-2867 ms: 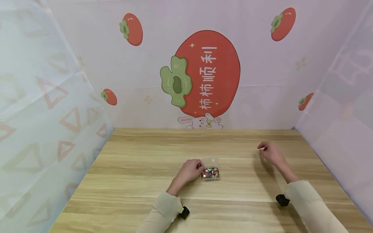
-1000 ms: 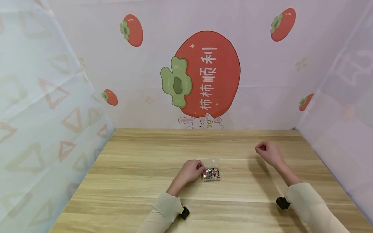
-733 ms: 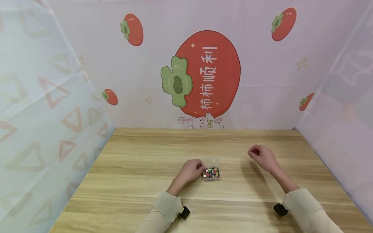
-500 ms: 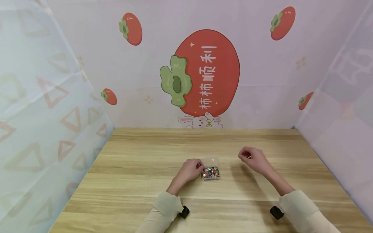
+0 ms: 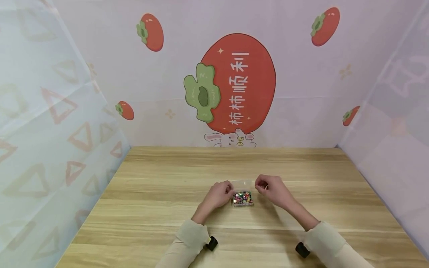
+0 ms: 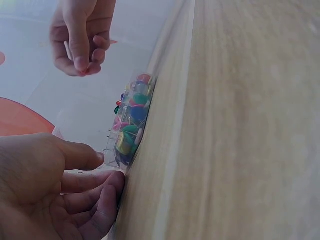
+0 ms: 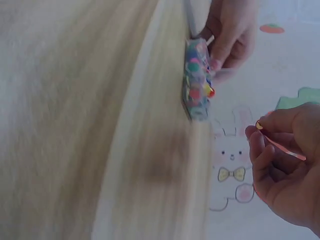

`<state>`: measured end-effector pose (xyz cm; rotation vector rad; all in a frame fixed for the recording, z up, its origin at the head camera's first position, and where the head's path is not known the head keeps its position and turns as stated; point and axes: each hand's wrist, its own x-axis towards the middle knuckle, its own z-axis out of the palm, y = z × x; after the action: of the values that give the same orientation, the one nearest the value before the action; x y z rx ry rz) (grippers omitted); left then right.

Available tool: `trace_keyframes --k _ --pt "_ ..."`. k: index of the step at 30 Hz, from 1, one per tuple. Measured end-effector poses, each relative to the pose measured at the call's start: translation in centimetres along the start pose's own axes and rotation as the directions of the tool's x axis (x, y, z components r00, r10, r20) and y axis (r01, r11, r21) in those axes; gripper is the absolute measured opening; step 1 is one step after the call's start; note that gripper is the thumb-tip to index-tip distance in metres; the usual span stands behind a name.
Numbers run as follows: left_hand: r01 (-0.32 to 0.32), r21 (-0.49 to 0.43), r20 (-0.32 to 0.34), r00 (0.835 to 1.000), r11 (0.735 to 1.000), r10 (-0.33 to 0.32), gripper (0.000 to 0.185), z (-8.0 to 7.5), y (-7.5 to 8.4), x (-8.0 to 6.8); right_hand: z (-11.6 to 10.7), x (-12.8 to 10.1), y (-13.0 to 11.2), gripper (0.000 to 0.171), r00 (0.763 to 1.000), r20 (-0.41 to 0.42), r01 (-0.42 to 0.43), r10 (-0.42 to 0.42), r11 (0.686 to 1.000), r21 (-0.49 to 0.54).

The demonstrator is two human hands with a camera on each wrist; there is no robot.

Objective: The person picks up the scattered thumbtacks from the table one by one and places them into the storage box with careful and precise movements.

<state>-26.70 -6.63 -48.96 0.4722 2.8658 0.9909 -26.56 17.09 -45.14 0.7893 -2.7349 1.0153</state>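
A small clear plastic box [image 5: 242, 198] full of coloured pushpins lies near the middle of the wooden table [image 5: 161, 208], with its clear lid [image 5: 242, 184] folded back on the far side. My left hand [image 5: 229, 191] holds the box by its left end with curled fingers; the left wrist view shows the thumb and fingers [image 6: 107, 187] against the box [image 6: 131, 122]. My right hand [image 5: 260, 185] hovers just right of the lid and pinches a small pushpin [image 7: 261, 125] between thumb and fingertips. In the right wrist view the box [image 7: 196, 82] stands a little apart from that hand.
Printed cloth walls close the table in at the back [image 5: 234, 85], left [image 5: 50, 123] and right [image 5: 395, 123]. Bare wood lies all around the box. A black camera mount sits at each wrist [image 5: 212, 243], [image 5: 301, 249], near the front edge.
My right hand has travelled left from the far right of the table to just beside the box, still pinching. The left hand and the box have stayed put.
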Motion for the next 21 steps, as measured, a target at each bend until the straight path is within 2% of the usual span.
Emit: trace_keyframes --k 4,10,21 --pt "0.009 -0.002 0.005 1.000 1.000 -0.009 0.011 0.0 0.0 0.0 1.3 0.1 -0.7 0.002 0.999 0.024 0.025 -0.024 0.999 -0.021" --pt "-0.003 -0.004 -0.003 1.000 1.000 0.003 0.008 0.0 0.0 0.1 2.8 0.5 -1.6 0.005 0.999 0.009 0.039 -0.039 0.999 -0.034" --pt "-0.012 -0.002 -0.009 1.000 1.000 0.012 0.009 0.0 -0.1 0.3 4.2 1.0 -1.7 0.005 1.000 0.004 0.007 -0.007 0.998 -0.068"
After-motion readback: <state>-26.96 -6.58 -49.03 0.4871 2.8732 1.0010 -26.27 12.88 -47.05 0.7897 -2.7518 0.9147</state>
